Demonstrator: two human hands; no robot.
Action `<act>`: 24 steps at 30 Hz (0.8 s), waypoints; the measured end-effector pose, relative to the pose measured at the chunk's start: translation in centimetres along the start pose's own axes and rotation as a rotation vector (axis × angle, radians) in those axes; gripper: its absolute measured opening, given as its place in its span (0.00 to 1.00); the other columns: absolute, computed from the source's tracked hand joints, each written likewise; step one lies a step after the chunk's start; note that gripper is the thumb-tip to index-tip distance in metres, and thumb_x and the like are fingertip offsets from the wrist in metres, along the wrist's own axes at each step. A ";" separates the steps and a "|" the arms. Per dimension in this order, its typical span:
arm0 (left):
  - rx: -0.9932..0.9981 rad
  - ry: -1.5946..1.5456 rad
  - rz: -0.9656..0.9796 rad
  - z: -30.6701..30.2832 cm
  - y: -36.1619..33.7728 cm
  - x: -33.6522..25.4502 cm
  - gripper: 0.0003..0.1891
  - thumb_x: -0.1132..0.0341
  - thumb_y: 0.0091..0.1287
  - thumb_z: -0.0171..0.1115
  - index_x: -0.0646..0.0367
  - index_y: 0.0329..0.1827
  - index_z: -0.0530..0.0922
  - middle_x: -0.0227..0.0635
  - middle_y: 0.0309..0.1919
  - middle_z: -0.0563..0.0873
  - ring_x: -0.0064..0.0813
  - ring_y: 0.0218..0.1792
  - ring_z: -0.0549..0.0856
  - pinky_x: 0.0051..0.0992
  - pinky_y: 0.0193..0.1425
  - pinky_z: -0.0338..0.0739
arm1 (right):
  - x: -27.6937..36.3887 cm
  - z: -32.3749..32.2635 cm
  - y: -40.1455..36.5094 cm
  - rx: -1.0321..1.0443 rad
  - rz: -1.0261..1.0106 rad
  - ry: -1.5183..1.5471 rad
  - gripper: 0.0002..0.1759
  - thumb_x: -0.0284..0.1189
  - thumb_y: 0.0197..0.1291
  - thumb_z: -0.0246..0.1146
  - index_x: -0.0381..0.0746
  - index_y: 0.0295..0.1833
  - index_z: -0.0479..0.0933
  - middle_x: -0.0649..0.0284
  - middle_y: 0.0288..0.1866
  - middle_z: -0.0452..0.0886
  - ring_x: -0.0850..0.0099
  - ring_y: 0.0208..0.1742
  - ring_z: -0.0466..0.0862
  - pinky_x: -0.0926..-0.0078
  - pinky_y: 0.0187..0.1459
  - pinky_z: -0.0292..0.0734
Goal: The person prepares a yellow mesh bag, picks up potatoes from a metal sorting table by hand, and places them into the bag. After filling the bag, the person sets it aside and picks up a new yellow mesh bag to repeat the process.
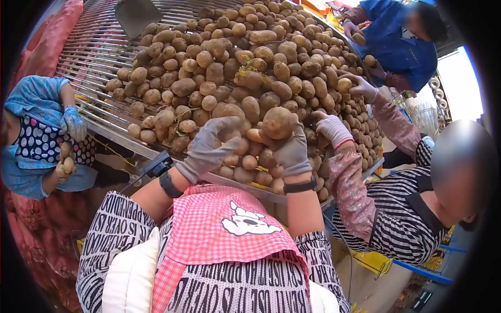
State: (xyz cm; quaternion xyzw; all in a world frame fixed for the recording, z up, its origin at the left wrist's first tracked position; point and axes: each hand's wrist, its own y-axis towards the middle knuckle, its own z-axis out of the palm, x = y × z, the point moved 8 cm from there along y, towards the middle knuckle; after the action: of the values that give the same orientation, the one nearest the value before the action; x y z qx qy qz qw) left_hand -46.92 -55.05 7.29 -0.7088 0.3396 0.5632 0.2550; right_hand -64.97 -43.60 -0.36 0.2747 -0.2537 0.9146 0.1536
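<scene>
My right hand [293, 152], in a grey work glove, is closed around a large round brown potato [277, 123] and holds it over the pile. A thin dark band circles that wrist. To its left, my left hand [209, 148], gloved the same way, reaches over the near edge of the potato pile [214, 73] with thumb and fingers apart. Several small potatoes lie under and beside its fingers; I see none gripped in it. A dark watch [169, 184] sits on the left wrist.
The potatoes lie on a slatted metal table [88, 62] with a metal front rail. A grey plate [136, 16] stands at the back. Co-workers are at the left, right and far right; a gloved hand [334, 130] reaches in close beside my right hand. Red sacks [36, 245] lie at lower left.
</scene>
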 end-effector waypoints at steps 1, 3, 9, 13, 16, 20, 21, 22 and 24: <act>-0.041 0.160 0.180 -0.2 0.1 -2.2 0.24 0.63 0.67 0.70 0.61 0.64 0.75 0.39 0.59 0.81 0.31 0.60 0.80 0.31 0.66 0.74 | -0.3 2.3 -1.3 0.043 0.046 0.173 0.29 0.44 0.65 0.66 0.43 0.67 0.71 0.59 0.64 0.77 0.58 0.64 0.79 0.51 0.64 0.79; -0.087 0.287 0.337 -0.2 0.3 -3.4 0.36 0.53 0.57 0.77 0.58 0.66 0.76 0.44 0.61 0.79 0.44 0.65 0.76 0.39 0.72 0.67 | -1.6 3.8 -2.1 0.096 0.070 0.307 0.34 0.51 0.67 0.64 0.42 0.70 0.68 0.57 0.67 0.75 0.57 0.66 0.77 0.51 0.65 0.78; -0.155 0.500 0.402 0.1 -0.4 -4.5 0.31 0.50 0.58 0.75 0.51 0.64 0.81 0.40 0.63 0.79 0.41 0.63 0.77 0.38 0.70 0.68 | -5.2 7.3 -3.9 0.163 0.162 0.372 0.34 0.52 0.71 0.58 0.40 0.72 0.66 0.57 0.67 0.75 0.58 0.66 0.77 0.56 0.65 0.77; -0.186 0.431 0.398 -0.4 -0.4 -3.3 0.24 0.57 0.62 0.72 0.50 0.61 0.83 0.43 0.59 0.81 0.43 0.62 0.77 0.40 0.70 0.68 | -7.2 8.1 -3.7 0.135 0.200 0.308 0.32 0.54 0.74 0.52 0.40 0.70 0.68 0.56 0.68 0.76 0.57 0.66 0.78 0.55 0.65 0.77; -0.141 0.300 0.332 -0.7 -0.7 -2.5 0.22 0.60 0.62 0.72 0.52 0.59 0.83 0.44 0.64 0.78 0.43 0.67 0.74 0.40 0.73 0.65 | -8.1 8.8 -4.4 0.112 0.283 0.366 0.31 0.53 0.75 0.50 0.42 0.70 0.68 0.55 0.68 0.75 0.56 0.65 0.80 0.52 0.63 0.79; -0.086 -0.015 0.314 -0.5 -1.3 -1.9 0.12 0.65 0.65 0.71 0.56 0.48 0.82 0.48 0.70 0.72 0.44 0.72 0.70 0.40 0.76 0.62 | -10.4 9.3 -4.4 0.202 0.496 0.423 0.31 0.55 0.72 0.54 0.45 0.69 0.71 0.61 0.66 0.78 0.62 0.65 0.80 0.55 0.62 0.82; -0.110 0.042 0.345 -0.6 -1.6 -2.2 0.06 0.65 0.68 0.67 0.55 0.42 0.80 0.45 0.68 0.75 0.42 0.72 0.70 0.40 0.76 0.62 | -11.1 8.7 -4.2 0.115 0.483 0.340 0.31 0.56 0.73 0.51 0.45 0.69 0.72 0.61 0.67 0.78 0.62 0.66 0.79 0.57 0.62 0.81; -0.113 0.044 0.344 -0.7 -1.7 -2.0 0.06 0.65 0.68 0.67 0.55 0.42 0.80 0.45 0.68 0.75 0.42 0.72 0.70 0.40 0.76 0.62 | -11.7 8.2 -4.1 0.028 0.467 0.258 0.32 0.57 0.74 0.49 0.46 0.69 0.72 0.60 0.68 0.77 0.62 0.66 0.79 0.59 0.63 0.80; -0.098 -0.092 0.250 -0.9 -1.9 -0.9 0.06 0.64 0.71 0.65 0.56 0.42 0.80 0.41 0.64 0.79 0.41 0.72 0.70 0.39 0.75 0.62 | -11.9 9.2 -4.1 0.067 0.403 0.217 0.32 0.57 0.74 0.48 0.46 0.70 0.71 0.63 0.69 0.77 0.66 0.69 0.76 0.64 0.68 0.75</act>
State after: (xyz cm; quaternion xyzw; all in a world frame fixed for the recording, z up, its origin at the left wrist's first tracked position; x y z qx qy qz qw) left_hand -44.96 -54.34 8.36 -0.6458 0.3854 0.6385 0.1633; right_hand -49.84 -46.93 0.92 0.1236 -0.2550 0.9589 -0.0152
